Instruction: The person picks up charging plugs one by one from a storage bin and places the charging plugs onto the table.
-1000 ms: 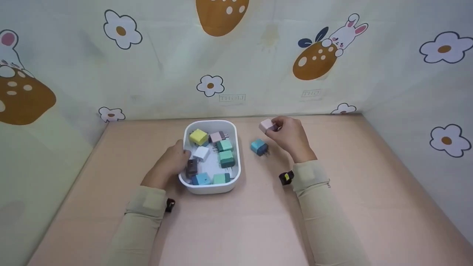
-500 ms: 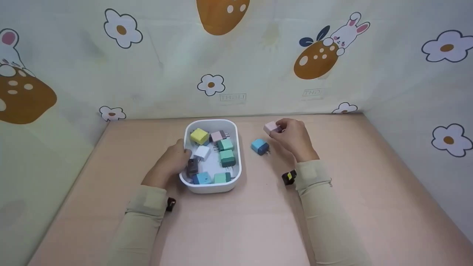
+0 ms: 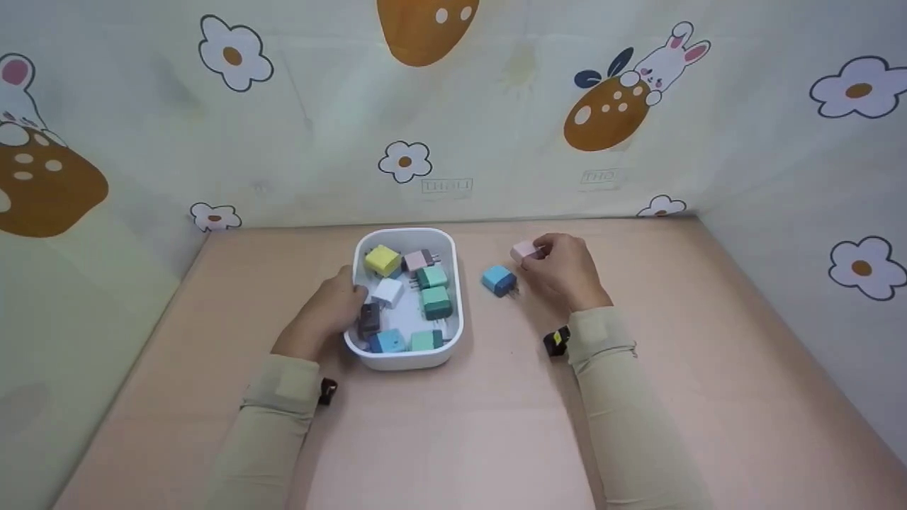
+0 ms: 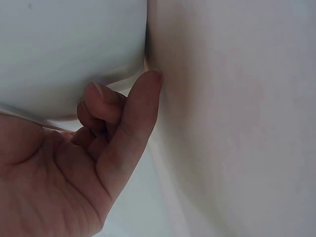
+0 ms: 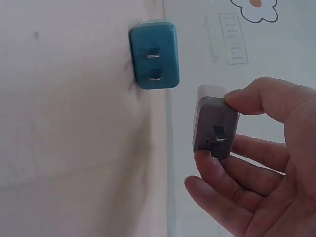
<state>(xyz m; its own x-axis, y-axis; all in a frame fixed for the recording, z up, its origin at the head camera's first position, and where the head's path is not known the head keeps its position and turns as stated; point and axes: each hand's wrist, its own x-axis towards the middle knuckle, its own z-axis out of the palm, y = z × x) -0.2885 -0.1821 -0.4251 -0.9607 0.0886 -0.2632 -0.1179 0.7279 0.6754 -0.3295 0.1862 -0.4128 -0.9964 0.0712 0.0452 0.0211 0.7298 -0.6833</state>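
In the head view my right hand (image 3: 567,269) pinches a pink and mauve charger plug (image 3: 524,251) between thumb and fingers. Its two metal prongs face the camera in the right wrist view, where the plug (image 5: 216,126) sits at the fingertips. A blue charger plug (image 3: 499,280) lies on the table just left of that hand, prongs pointing right. My left hand (image 3: 329,312) grips the left wall of a white plastic box (image 3: 407,363), thumb over the rim. From the left wrist, the fingers (image 4: 131,128) show curled against the box's outer side.
Inside the box lie several charger plugs, among them a yellow one (image 3: 382,261), a white one (image 3: 387,292), a black one (image 3: 369,320) and a green one (image 3: 436,303). A patterned cloth wall (image 3: 496,127) rises behind the pink table (image 3: 453,439).
My right hand has shifted slightly right and toward me, still pinching the pink charger plug. The left hand, the box and the blue charger plug have stayed in place.
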